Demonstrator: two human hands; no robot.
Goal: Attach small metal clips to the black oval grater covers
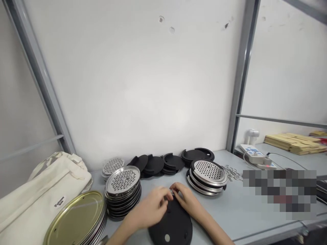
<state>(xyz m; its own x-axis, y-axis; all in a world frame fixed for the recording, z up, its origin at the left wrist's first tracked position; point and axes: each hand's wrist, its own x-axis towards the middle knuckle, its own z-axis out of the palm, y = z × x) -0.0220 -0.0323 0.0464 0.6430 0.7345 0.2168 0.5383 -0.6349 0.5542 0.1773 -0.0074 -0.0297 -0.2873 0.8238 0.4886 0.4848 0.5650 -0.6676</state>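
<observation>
A black round plate (172, 223), with a pale round spot near its lower edge, lies on the table in front of me. My left hand (153, 207) is over its upper left edge, fingers curled in a pinch; what they hold, if anything, is hidden. At the plate's top end my right hand (186, 199) has its thumb and fingers closed in. A small shiny metal piece (171, 191) shows between the fingertips of both hands, too small to name for certain. To the right is a pile of small wire hooks (232, 173).
Stacked perforated metal discs (122, 182) stand left of my hands, with gold-coloured lids (76, 217) and a cream cloth bag (51, 187) beyond. Black holders (154, 165) line the wall. Another disc stack (208, 173) is at right, with a white device (252, 153) and cardboard pieces (291, 141) farther off.
</observation>
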